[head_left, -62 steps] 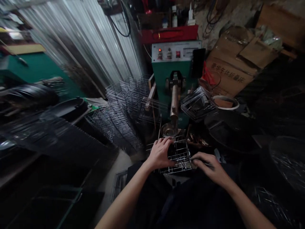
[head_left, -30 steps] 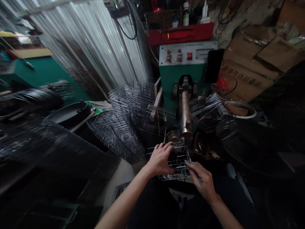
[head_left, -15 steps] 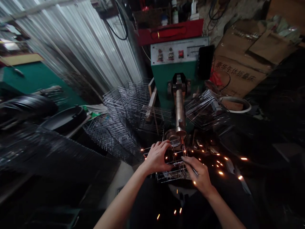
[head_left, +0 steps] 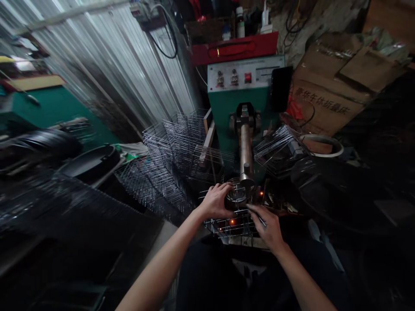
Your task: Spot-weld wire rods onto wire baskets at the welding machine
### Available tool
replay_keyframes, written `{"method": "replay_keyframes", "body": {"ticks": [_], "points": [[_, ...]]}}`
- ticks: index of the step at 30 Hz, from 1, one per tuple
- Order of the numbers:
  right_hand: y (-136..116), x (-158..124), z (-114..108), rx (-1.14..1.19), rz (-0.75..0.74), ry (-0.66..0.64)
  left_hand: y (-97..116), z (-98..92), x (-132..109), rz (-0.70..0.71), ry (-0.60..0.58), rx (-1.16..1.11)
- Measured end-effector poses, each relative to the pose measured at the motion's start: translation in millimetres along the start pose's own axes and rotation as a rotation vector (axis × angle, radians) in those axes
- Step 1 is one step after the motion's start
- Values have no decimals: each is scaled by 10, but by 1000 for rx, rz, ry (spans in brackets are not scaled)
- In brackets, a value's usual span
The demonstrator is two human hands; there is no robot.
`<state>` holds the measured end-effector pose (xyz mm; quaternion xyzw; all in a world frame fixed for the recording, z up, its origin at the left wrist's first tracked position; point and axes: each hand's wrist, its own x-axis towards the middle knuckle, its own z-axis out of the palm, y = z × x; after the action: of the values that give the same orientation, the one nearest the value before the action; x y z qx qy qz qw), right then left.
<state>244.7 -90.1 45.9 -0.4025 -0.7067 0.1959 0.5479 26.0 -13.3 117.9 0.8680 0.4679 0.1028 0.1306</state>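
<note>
Under the metal arm (head_left: 246,151) of a green spot welding machine (head_left: 223,101), my left hand (head_left: 217,201) is closed around the left side of a wire rack (head_left: 227,227). My right hand (head_left: 266,225) grips a thin, dark rod-like piece at the rack's right side; its exact kind is too dark to make out. The rack lies just below the arm's tip, and whether the tip touches it is hard to see. A few orange sparks glow by the wires.
Stacked wire grids (head_left: 168,147) stand to the left of the machine. On its right are more bent wires (head_left: 275,144), a round basin (head_left: 324,144) and a large cardboard box (head_left: 324,86). A black pan-like dish (head_left: 87,163) sits further left.
The spray of bright sparks has died down to a few glowing spots. Both hands stay at the rack, which has shifted slightly beneath the arm. The view has tilted a little.
</note>
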Motion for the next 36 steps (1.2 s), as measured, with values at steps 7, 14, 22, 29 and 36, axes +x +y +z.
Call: {"method": "replay_keyframes", "body": {"ticks": [7,14,22,29,36], "points": [[19,-11,22,-10,16,1,31,13,-33,15,33,0],[109,133,-14,-123,118,80,51,-79,116,-40,19,34],[230,213,-84,-97,130,-11,-111,-49,283,24,30,-20],[259,193,-81,-97,151,-34,-208,-17,322,49,32,-16],[270,169,-148,-51,193,-60,-178,-8,323,53,56,-80]]}}
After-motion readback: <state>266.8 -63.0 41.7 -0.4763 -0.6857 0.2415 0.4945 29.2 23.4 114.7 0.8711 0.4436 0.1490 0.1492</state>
